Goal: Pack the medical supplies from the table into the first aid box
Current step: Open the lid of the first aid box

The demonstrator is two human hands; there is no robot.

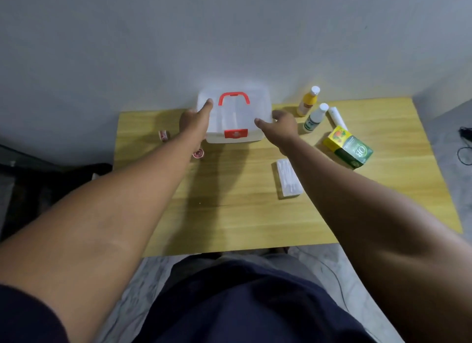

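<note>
- 2 hands are at the first aid box — 1 on each side.
- The right hand holds the box's right side: its thumb lies on the lid and its fingers bend round the wall of the box.
- The left hand is at the left side with 1 straight finger on the lid. Its other fingers are hidden, so I cannot tell if it grips.
- The box is white and its lid is down. It has a red handle and a red clasp.
- It sits at the back of the yellow table.
- Right of the box stand a yellow bottle and a white bottle, with a white tube just beside them.
- Nearer lie a green and yellow carton and a clear packet.
- Left of the box lies a tape roll — a 2nd tape roll peeks out by the left arm.
</note>
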